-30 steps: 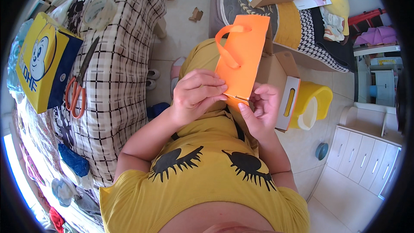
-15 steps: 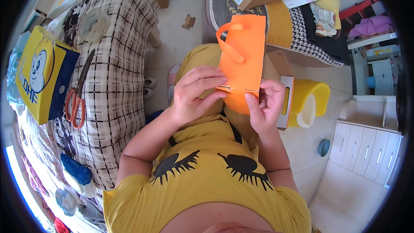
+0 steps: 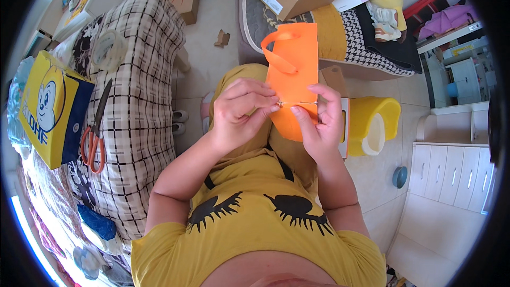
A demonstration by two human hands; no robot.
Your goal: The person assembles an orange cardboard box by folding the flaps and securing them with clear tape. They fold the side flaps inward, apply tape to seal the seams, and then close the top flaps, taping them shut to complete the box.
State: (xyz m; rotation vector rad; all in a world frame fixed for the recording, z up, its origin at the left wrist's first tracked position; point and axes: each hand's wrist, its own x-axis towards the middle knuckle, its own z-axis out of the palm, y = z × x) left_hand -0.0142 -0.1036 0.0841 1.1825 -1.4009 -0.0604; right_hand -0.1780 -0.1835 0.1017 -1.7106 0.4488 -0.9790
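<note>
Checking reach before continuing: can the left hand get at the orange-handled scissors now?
Likely yes, if the left hand releases the orange cardboard; the orange-handled scissors lie uncovered on the checked cloth to its left.

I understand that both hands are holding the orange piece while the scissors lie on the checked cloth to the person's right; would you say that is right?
Not quite: the head view shows the scissors on the checked cloth to the person's left. The left hand and right hand are indeed holding the orange piece.
</note>
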